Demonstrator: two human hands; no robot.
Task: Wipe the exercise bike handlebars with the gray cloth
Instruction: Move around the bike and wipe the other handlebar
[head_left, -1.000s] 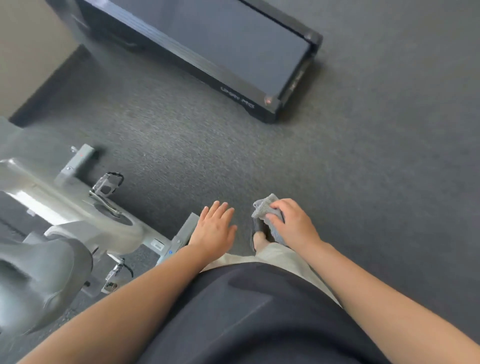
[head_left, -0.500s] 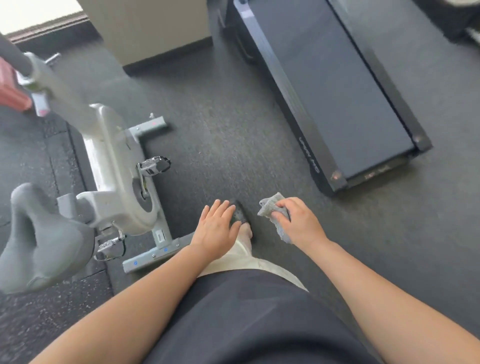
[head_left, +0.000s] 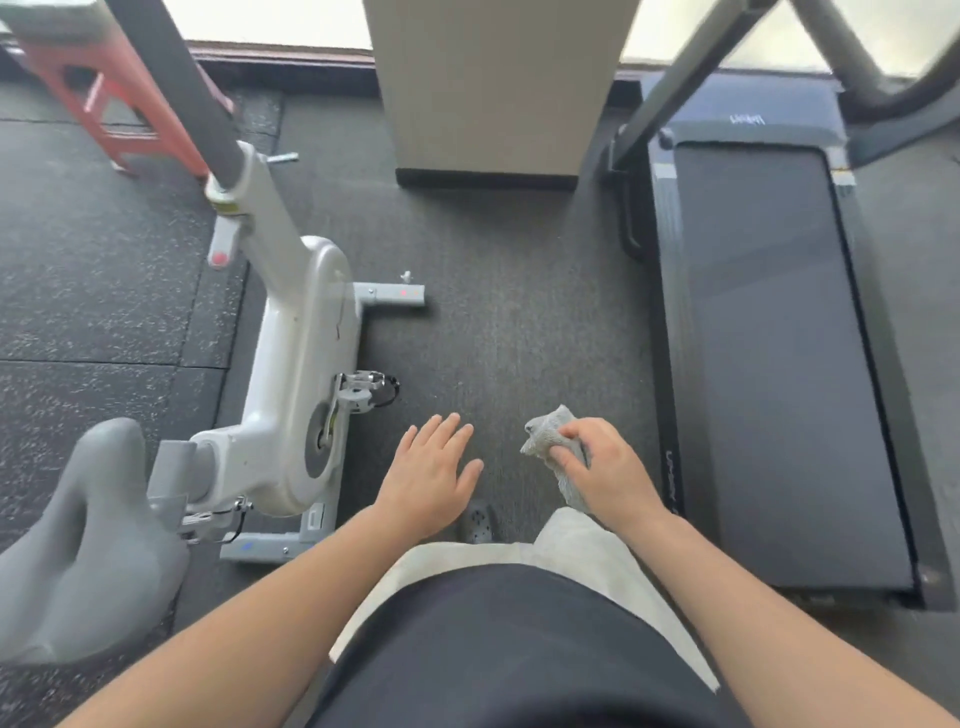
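My right hand (head_left: 602, 470) is closed around the crumpled gray cloth (head_left: 548, 434), held in front of my waist over the floor. My left hand (head_left: 431, 470) hovers beside it, palm down, fingers spread, holding nothing. The white exercise bike (head_left: 298, 374) stands to my left, with its gray saddle (head_left: 78, 551) at the lower left and its dark stem (head_left: 176, 88) rising toward the top left. The handlebars are out of the frame. Both hands are well to the right of the bike and touch none of it.
A black treadmill (head_left: 774, 353) lies on the floor at the right, its uprights crossing the top right corner. A beige pillar (head_left: 493, 88) stands straight ahead. A red stool (head_left: 114, 104) sits behind the bike's stem. Dark carpet runs between bike and treadmill.
The view has swung up and to the left, bringing the whole bike, pillar and stool into sight. Both hands keep the same pose, the cloth still in my right hand.
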